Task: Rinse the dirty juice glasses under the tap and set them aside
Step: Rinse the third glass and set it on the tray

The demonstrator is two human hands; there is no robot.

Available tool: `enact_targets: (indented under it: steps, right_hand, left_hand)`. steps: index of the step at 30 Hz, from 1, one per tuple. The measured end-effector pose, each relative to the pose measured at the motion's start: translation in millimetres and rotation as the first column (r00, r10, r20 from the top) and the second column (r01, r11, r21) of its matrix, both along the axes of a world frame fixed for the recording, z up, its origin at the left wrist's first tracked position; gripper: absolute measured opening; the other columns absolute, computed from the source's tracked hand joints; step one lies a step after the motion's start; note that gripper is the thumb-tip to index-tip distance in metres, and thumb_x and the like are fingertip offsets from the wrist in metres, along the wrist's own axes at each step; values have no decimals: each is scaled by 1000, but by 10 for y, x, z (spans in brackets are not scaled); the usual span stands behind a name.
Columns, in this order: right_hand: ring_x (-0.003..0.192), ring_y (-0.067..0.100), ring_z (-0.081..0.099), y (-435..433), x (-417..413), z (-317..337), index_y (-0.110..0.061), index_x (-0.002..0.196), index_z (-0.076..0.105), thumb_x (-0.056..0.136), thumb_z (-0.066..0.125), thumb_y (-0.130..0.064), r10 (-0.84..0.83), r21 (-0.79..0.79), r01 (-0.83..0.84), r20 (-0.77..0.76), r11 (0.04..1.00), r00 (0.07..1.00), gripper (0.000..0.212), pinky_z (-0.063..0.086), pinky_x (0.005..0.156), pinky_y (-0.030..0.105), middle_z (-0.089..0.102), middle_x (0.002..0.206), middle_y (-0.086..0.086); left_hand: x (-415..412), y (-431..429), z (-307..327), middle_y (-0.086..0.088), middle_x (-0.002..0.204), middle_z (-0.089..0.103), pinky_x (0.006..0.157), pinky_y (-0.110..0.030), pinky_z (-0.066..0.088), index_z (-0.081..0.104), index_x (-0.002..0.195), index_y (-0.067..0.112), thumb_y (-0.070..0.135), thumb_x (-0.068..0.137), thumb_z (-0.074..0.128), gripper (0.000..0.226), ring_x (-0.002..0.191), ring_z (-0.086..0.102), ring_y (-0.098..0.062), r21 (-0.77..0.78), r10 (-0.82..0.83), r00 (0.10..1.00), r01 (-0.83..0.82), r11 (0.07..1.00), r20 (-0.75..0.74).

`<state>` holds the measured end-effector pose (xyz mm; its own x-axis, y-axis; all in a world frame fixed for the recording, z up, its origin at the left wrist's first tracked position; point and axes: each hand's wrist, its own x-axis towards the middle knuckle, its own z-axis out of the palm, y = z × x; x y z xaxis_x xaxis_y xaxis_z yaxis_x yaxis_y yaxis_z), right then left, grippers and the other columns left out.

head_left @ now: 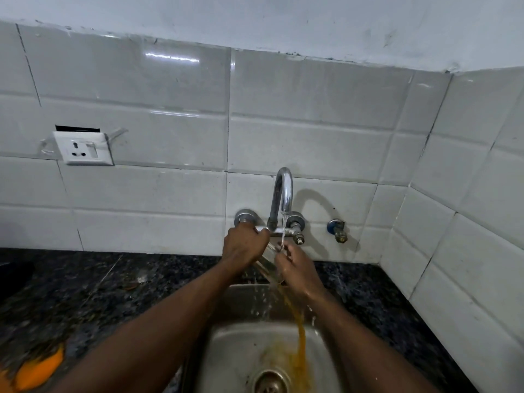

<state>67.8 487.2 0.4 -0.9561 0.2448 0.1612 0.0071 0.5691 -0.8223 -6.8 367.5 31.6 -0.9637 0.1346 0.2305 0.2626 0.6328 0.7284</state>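
Sink (226, 350) noted nearest, with the drain (270, 382) at the bottom edge. An orange stream (299, 330) is seen falling into the basin just right of the drain.

Juice glass (270, 260) located above the sink's back edge, between the two hands and directly under the tap (283, 191). The long axis is tilted. The low end is judged to face the camera, since the orange runs off there. The glass is clear and partly hidden, so this is tentative.

Right hand (297, 269): grip curled round the glass from the right, fingertips in the water stream (283, 231).

Left hand (243, 246): just left of the glass, grip apparently curled on the tap handle (262, 230). Contact with the glass cannot be ruled out.

Judgement: rinsing is under way. The glass is carried by the right hand, so the set-aside onto the tabletop (85, 293) is expected from that side.
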Motion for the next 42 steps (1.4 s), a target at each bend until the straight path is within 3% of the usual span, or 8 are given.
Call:
enact_targets:
  steps: [6,11,15,22,27,32,38,42]
  right_hand:
    - [95,17,63,28,-76,224,-22,120,54,72,74,-51,59,617,-75,46,783,997,60,55,84,38,65,108,-1]
    - [82,10,65,94,-18,404,-25,99,56,71,81,-17,244,98,-277,261,956,934,38,55,70,24,65,90,-10]
    - [97,25,65,-31,-110,192,-20,131,46,76,72,-37,-8,719,-24,41,694,999,63,53,78,37,64,109,4]
    - [88,12,68,103,-88,259,-22,110,62,60,83,-24,172,166,-219,256,961,951,54,58,84,40,71,98,-4]
    - [97,24,65,-35,-112,147,-19,126,51,72,78,-38,-55,735,22,21,678,998,63,54,83,37,65,112,4]
    - [89,16,67,80,-134,224,-29,104,61,57,84,-33,67,331,-120,168,936,984,52,56,77,33,70,95,-6]
    - [95,27,65,-50,-157,149,-23,125,48,74,72,-33,-81,712,86,-41,697,996,57,53,79,38,65,109,4]
    - [92,19,64,35,-130,305,-25,115,57,69,79,-38,3,547,-64,111,835,994,52,48,74,28,65,100,-4]
  left_hand:
    - [-61,41,-55,-5,96,69,67,-28,53,68,104,14,40,97,50,32,79,65,-17,150,-77,990,59,987,120]
    - [-38,-111,-100,5,82,67,62,-15,45,71,100,13,34,99,56,26,72,62,-2,130,-307,917,347,929,-255]
    - [-50,56,-162,1,74,64,52,-23,43,65,97,8,39,100,41,39,64,59,-7,16,-25,999,26,1000,-47]
    - [32,-51,-136,2,80,70,67,-23,50,72,90,15,38,93,53,29,73,63,-12,50,-311,879,351,935,-361]
    - [6,136,-103,0,69,63,53,-24,41,68,76,13,38,96,46,39,64,60,-13,-48,-51,998,48,998,-49]
    - [38,6,-182,0,91,69,70,-23,46,72,99,13,40,95,46,37,78,59,-9,-1,-283,884,305,952,-372]
    - [1,132,-62,-4,69,63,55,-26,42,67,77,8,33,99,43,41,63,58,-14,-65,-80,987,72,995,-138]
    - [34,-4,-185,-1,81,68,64,-24,46,71,90,13,43,95,48,38,73,61,-12,44,-231,891,269,962,-392]
